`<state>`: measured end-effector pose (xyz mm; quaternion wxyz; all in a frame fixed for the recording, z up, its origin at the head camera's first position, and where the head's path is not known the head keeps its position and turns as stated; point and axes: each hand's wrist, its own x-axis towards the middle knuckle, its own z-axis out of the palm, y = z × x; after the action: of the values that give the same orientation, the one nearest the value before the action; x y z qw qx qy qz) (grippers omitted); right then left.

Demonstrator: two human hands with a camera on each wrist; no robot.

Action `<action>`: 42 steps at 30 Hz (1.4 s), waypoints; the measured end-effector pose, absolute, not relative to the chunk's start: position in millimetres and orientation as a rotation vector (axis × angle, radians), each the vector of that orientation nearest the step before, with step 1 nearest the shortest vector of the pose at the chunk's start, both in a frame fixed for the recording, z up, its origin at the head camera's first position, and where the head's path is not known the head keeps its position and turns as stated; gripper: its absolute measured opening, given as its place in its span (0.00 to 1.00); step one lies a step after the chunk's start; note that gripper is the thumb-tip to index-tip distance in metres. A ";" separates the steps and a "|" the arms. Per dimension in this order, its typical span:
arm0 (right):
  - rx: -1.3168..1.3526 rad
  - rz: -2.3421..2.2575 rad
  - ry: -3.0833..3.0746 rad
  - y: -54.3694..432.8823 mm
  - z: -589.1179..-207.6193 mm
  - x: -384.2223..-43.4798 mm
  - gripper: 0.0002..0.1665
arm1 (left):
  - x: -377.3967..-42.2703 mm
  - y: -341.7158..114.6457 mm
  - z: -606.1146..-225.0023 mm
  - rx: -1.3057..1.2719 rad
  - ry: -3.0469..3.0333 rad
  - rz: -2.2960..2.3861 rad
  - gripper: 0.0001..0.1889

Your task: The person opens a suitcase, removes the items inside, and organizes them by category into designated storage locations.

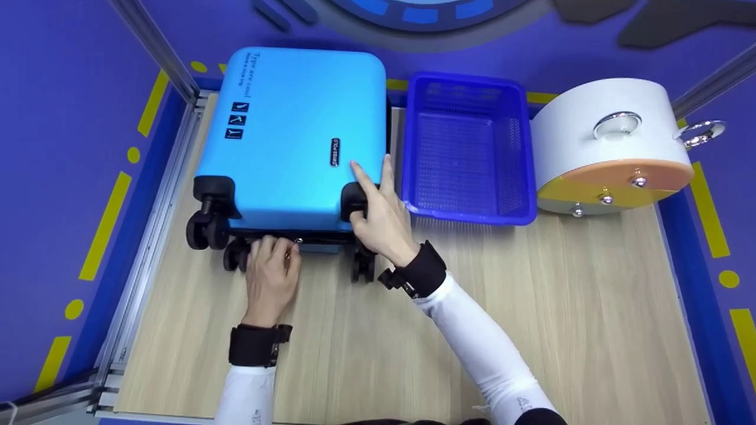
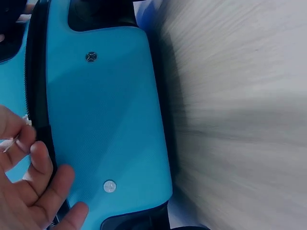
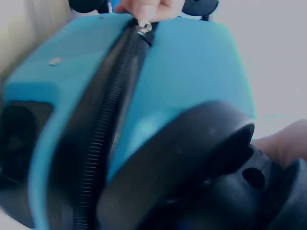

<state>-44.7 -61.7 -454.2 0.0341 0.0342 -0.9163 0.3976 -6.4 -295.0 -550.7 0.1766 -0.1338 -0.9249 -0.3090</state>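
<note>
A bright blue suitcase (image 1: 289, 130) lies flat, its wheeled end toward me. My left hand (image 1: 273, 277) is at that end between the wheels, pinching the metal zipper pull (image 2: 27, 120) with thumb and index finger. In the right wrist view, the closed black zipper (image 3: 103, 120) runs along the suitcase's side to the left fingers at the pull. My right hand (image 1: 384, 221) rests on the near right corner, two fingers stretched over the shell and the thumb by the black corner guard (image 1: 352, 198). Its remaining fingers are hidden from the head view.
Just right of the suitcase stands a blue plastic basket (image 1: 472, 221) with nothing in it. Beyond it is a white drum-shaped box (image 1: 608, 112) with a coloured front, small knobs and metal rings. Black caster wheels (image 1: 204, 230) stick out at the suitcase's near end.
</note>
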 end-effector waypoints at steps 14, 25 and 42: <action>0.134 1.164 -2.801 -60.5 -450.1 -34.2 0.51 | -12.5 -331.2 -557.6 -0.177 -2.466 -0.851 0.04; 0.204 1.139 -2.731 -56.3 -457.0 -34.0 0.46 | -27.9 -377.5 -565.2 0.229 -2.513 -0.836 0.12; 0.338 1.359 -2.608 -44.4 -464.5 -41.9 0.41 | -66.2 -398.6 -556.2 0.412 -2.219 -1.597 0.11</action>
<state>-41.9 -44.4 -464.5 0.0906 0.1138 -0.8775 0.4571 -66.2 -398.6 -556.2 0.1873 0.1465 -0.7883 -0.5676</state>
